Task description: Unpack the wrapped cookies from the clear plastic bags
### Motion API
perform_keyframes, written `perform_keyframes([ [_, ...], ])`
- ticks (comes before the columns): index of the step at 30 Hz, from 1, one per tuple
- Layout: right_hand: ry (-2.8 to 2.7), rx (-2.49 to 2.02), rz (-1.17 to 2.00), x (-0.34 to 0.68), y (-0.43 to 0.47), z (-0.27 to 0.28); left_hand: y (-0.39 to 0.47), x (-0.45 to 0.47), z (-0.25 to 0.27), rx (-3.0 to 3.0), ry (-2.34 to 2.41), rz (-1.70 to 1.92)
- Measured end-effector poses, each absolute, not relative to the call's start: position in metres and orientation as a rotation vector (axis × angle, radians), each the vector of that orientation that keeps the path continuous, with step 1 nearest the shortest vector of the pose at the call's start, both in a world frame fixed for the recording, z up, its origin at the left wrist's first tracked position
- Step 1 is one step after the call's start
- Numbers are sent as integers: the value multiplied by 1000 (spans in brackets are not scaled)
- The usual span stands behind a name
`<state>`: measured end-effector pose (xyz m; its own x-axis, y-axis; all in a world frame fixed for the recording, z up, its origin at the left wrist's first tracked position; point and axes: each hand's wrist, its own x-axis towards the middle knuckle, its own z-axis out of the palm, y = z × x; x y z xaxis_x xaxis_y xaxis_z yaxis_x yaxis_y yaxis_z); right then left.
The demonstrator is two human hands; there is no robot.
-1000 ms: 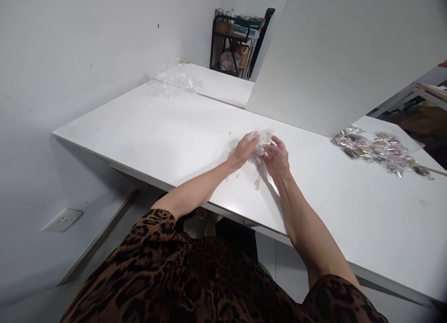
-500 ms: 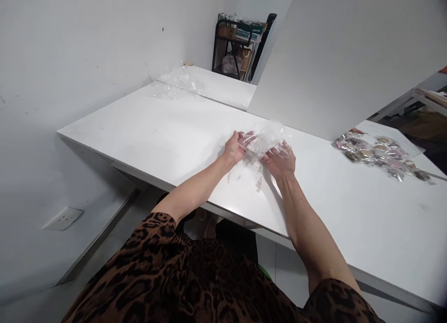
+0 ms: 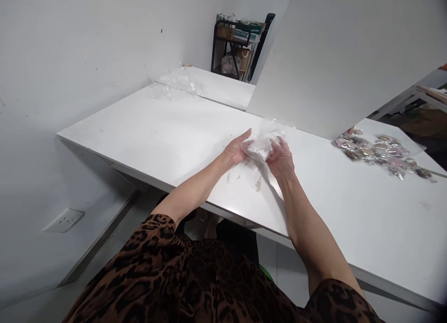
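A crumpled bunch of clear plastic bags [image 3: 261,146] is gathered between my two hands over the white table [image 3: 146,137]. My left hand [image 3: 238,148] cups its left side, thumb raised and fingertips partly hidden by the plastic. From the right, my right hand [image 3: 281,159] grips the bunch with bent fingers. Beige scuff marks [image 3: 258,184] show on the tabletop just in front of the hands.
More clear plastic [image 3: 178,83] lies at the table's far left by the wall. Several wrapped pieces [image 3: 384,153] in pink, brown and beige lie at the right. A grey panel [image 3: 335,57] rises behind the table; a black cart [image 3: 230,48] stands beyond.
My hands have squeezed the spread plastic into a tighter bunch. My left thumb has lifted and the right fingers have curled in. The rest stays in place.
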<state>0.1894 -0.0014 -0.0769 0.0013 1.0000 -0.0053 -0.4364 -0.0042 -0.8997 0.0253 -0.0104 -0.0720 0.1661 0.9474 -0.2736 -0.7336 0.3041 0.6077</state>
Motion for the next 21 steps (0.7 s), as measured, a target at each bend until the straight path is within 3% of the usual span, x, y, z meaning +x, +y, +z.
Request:
perform_keyframes([
  [11, -976, -1019, 1239, 197, 7, -89, -24, 27, -68, 688, 717, 1002],
  [21, -988, -910, 1388, 201, 7, -78, -25, 34, -65, 558, 849, 1099],
])
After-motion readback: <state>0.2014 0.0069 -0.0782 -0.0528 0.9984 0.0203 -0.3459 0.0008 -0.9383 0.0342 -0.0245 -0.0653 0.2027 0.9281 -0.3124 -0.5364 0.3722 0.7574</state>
